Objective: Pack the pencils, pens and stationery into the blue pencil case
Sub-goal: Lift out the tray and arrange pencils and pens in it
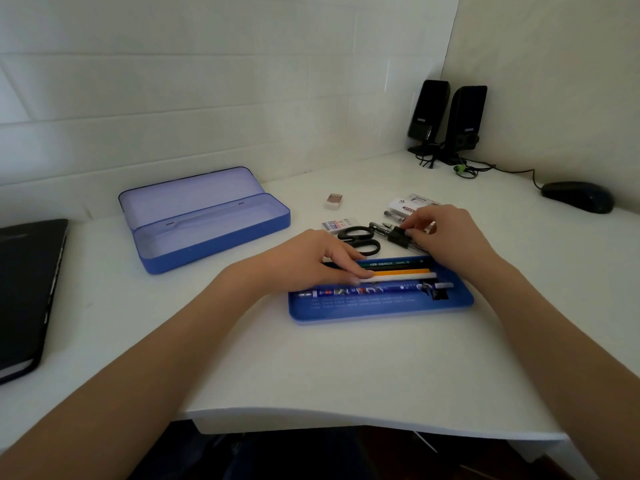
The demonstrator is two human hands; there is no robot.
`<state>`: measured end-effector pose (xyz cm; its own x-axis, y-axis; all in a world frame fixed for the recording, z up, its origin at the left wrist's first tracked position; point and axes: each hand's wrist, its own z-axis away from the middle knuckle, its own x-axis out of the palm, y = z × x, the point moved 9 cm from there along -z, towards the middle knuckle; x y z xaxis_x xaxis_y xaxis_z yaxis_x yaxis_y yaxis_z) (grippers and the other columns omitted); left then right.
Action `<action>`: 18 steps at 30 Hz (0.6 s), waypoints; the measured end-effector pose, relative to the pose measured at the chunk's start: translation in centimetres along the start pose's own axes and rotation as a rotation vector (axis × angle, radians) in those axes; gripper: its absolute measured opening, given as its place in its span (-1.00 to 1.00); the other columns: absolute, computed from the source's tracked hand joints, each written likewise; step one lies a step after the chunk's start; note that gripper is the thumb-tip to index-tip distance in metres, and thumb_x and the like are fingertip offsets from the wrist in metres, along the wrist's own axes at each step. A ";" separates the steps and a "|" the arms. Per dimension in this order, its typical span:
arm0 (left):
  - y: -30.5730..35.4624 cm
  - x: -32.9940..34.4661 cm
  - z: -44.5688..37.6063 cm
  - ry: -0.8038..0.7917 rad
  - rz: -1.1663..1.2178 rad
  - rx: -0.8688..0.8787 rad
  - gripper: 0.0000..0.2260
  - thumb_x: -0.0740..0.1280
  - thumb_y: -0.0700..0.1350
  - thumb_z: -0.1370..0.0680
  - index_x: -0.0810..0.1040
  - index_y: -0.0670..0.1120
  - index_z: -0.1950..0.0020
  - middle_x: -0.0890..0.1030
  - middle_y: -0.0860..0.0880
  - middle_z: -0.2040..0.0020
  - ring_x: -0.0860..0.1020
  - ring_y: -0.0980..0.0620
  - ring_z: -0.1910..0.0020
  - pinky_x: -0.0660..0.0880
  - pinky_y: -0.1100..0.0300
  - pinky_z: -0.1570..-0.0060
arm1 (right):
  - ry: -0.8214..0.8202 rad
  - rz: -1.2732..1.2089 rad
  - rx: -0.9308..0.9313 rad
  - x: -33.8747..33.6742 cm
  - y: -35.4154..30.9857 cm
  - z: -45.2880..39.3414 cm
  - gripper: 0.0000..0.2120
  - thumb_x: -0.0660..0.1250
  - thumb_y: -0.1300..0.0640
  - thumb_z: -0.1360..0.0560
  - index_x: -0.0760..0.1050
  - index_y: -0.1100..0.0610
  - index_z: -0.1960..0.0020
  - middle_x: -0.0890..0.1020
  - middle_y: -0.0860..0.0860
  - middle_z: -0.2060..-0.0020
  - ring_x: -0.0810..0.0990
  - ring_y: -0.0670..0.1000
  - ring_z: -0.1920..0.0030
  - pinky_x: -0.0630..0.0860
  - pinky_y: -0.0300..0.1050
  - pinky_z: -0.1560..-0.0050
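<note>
The blue pencil case (207, 233) lies open and empty at centre left, lid up. A blue inner tray (381, 306) sits in front of me with several pencils (405, 271) and a patterned blue pen (363, 291) on it. My left hand (308, 261) rests flat on the pencils' left ends. My right hand (446, 233) pinches a bunch of black pens (398, 235) lying just behind the tray. Black scissors (360, 239) lie between the two hands.
A small eraser (333, 200), a lead box (337, 225) and a white glue stick (401, 206) lie behind the scissors. A black laptop (27, 289) is at the left edge. Two black speakers (446, 116) and a mouse (576, 196) stand in the far right corner.
</note>
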<state>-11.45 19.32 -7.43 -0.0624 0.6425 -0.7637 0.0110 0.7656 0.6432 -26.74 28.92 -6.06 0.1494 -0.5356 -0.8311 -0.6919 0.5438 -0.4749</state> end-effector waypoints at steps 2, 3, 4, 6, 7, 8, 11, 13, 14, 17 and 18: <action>0.0 -0.1 0.0 0.022 -0.017 0.001 -0.78 0.41 -0.12 -0.48 0.66 0.03 -0.11 0.59 0.07 -0.24 0.49 0.28 -0.16 0.32 0.49 -0.20 | 0.001 -0.004 -0.006 0.0 -0.1 0.0 -0.84 0.33 0.15 -0.48 0.61 -0.03 0.01 0.57 -0.06 0.15 0.49 -0.03 0.10 0.50 -0.04 0.00; -0.1 -0.2 0.0 0.033 -0.029 -0.001 -0.79 0.42 -0.12 -0.47 0.66 0.03 -0.10 0.59 0.07 -0.24 0.49 0.27 -0.16 0.32 0.49 -0.20 | 0.002 -0.009 -0.007 0.0 -0.1 0.0 -0.84 0.32 0.16 -0.48 0.62 -0.03 0.01 0.57 -0.06 0.15 0.49 -0.03 0.11 0.50 -0.04 0.01; -0.1 -0.2 -0.1 0.040 -0.046 0.002 -0.79 0.42 -0.12 -0.47 0.67 0.03 -0.09 0.59 0.07 -0.23 0.49 0.29 -0.14 0.32 0.50 -0.19 | 0.005 -0.013 -0.007 0.0 -0.1 0.1 -0.84 0.32 0.16 -0.48 0.62 -0.03 0.01 0.57 -0.05 0.15 0.50 -0.03 0.11 0.51 -0.03 0.01; -0.1 -0.2 -0.1 0.047 -0.074 0.009 -0.81 0.43 -0.12 -0.47 0.68 0.04 -0.06 0.60 0.07 -0.21 0.49 0.35 -0.06 0.32 0.55 -0.13 | 0.008 -0.020 -0.003 0.0 0.0 0.1 -0.84 0.32 0.16 -0.47 0.62 -0.04 0.02 0.58 -0.04 0.13 0.51 -0.01 0.10 0.52 -0.02 0.01; -0.1 -0.3 -0.1 0.055 -0.074 0.009 -0.82 0.44 -0.13 -0.46 0.69 0.04 -0.04 0.61 0.07 -0.20 0.49 0.39 -0.03 0.32 0.56 -0.11 | 0.007 -0.023 -0.002 0.0 0.0 0.1 -0.83 0.32 0.16 -0.47 0.62 -0.04 0.02 0.58 -0.04 0.13 0.52 -0.01 0.10 0.52 -0.01 0.00; -0.1 -0.5 -0.1 0.072 -0.063 0.009 -0.83 0.45 -0.14 -0.45 0.69 0.03 -0.01 0.62 0.07 -0.19 0.49 0.41 -0.01 0.33 0.56 -0.09 | 0.005 -0.024 0.000 0.0 0.0 0.1 -0.83 0.32 0.16 -0.47 0.62 -0.05 0.03 0.59 -0.04 0.13 0.52 -0.01 0.10 0.52 -0.01 0.00; 0.4 -1.1 0.3 0.125 0.005 0.011 -0.82 0.47 -0.09 -0.43 0.70 0.04 -0.02 0.62 0.09 -0.18 0.49 0.40 -0.07 0.33 0.57 -0.12 | 0.006 -0.021 0.002 0.0 0.0 0.1 -0.80 0.29 0.20 -0.47 0.61 -0.06 0.05 0.58 -0.04 0.12 0.52 -0.01 0.11 0.53 -0.01 0.01; 1.0 -0.5 0.4 0.076 0.063 0.013 -0.73 0.48 0.00 -0.40 0.65 0.11 -0.10 0.57 0.17 -0.23 0.44 0.39 -0.19 0.26 0.53 -0.24 | 0.012 -0.018 0.001 -0.1 0.0 0.1 -0.78 0.29 0.22 -0.46 0.61 -0.06 0.07 0.58 -0.03 0.13 0.52 -0.01 0.13 0.53 -0.02 0.02; 1.4 0.1 0.4 0.028 0.070 0.022 -0.69 0.48 0.02 -0.39 0.63 0.14 -0.12 0.54 0.19 -0.26 0.40 0.38 -0.25 0.23 0.47 -0.30 | 0.012 -0.017 0.000 -0.1 0.0 0.1 -0.78 0.28 0.22 -0.45 0.61 -0.06 0.07 0.58 -0.03 0.13 0.52 -0.01 0.13 0.53 -0.03 0.02; 2.1 1.4 0.4 -0.064 0.008 0.061 -0.65 0.49 0.03 -0.38 0.60 0.17 -0.15 0.48 0.19 -0.33 0.35 0.32 -0.33 0.18 0.26 -0.41 | 0.008 -0.011 0.000 0.0 -0.1 0.1 -0.77 0.28 0.22 -0.45 0.61 -0.05 0.05 0.57 -0.03 0.13 0.51 -0.02 0.12 0.53 -0.03 0.03; 2.1 1.4 0.5 -0.073 0.010 0.058 -0.64 0.49 0.03 -0.38 0.59 0.18 -0.17 0.46 0.18 -0.35 0.34 0.31 -0.34 0.18 0.25 -0.42 | 0.007 -0.008 0.000 0.0 -0.1 0.1 -0.77 0.27 0.22 -0.46 0.61 -0.05 0.04 0.57 -0.03 0.13 0.51 -0.02 0.12 0.53 -0.03 0.03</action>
<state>-11.03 21.88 -7.20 0.0107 0.6491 -0.7607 0.0688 0.7584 0.6481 -26.56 28.93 -6.04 0.1503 -0.5445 -0.8252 -0.6903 0.5397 -0.4819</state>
